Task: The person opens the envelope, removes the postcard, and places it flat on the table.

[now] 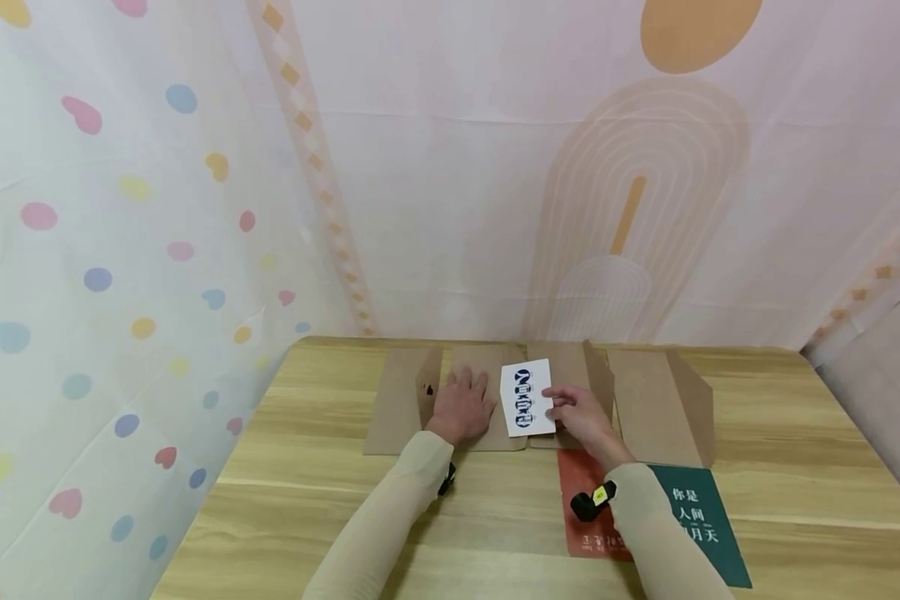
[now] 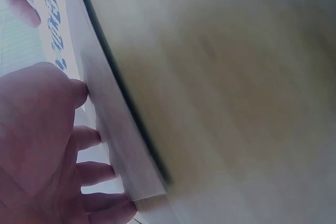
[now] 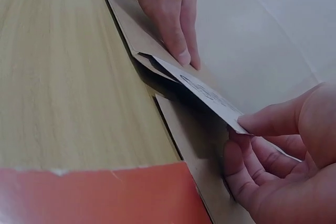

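A white card (image 1: 527, 398) with dark blue lettering is tilted over the right side of a brown paper envelope (image 1: 478, 437). My right hand (image 1: 581, 417) pinches the card's right edge, thumb on top and fingers below, as the right wrist view shows. The card's far end lies right at the envelope's gaping mouth (image 3: 144, 59). My left hand (image 1: 462, 407) rests on that envelope with its fingers spread. In the left wrist view its fingertips (image 2: 107, 174) touch the envelope's face (image 2: 113, 114).
Brown envelopes with raised flaps lie either side: one at left (image 1: 393, 408), another (image 1: 562, 354) under my right hand, a third (image 1: 652, 417) farther right. A red card (image 1: 577, 500) and a green card (image 1: 720, 537) with white characters lie nearer me, partly beneath my right forearm. A patterned cloth (image 1: 450, 208) hangs behind.
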Demonstrator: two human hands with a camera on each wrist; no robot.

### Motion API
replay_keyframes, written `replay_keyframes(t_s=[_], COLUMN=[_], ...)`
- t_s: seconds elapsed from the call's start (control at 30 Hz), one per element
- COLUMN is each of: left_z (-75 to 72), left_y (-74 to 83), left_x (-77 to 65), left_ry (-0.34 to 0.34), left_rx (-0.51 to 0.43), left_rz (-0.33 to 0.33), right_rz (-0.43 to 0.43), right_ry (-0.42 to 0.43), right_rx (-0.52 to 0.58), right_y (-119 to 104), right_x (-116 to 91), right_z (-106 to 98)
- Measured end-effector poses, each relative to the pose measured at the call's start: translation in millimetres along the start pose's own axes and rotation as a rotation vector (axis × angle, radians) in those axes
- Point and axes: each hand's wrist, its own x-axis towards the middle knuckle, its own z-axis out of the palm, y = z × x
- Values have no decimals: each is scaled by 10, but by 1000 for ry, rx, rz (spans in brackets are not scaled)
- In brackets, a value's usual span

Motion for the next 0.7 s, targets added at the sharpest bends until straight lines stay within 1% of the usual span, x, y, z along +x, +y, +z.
replay_keyframes(t_s=[0.17,0.4,0.57,0.7], left_z=[16,2,-15,-8], left_y=[4,16,16,6], left_x=[17,33,32,34], left_ry=[-9,-27,-43,-51], left_rx=[-14,-59,-83,-130], left_rz=[-14,-39,-42,-43], right_rz=[29,-6,-7,-4], right_ry=[16,24,38,43], right_rx=[10,32,10,6], right_y=[-1,-9,-12,-5], right_x=[-24,-39,-61,-68], right_z=[-54,-143,-210,-254])
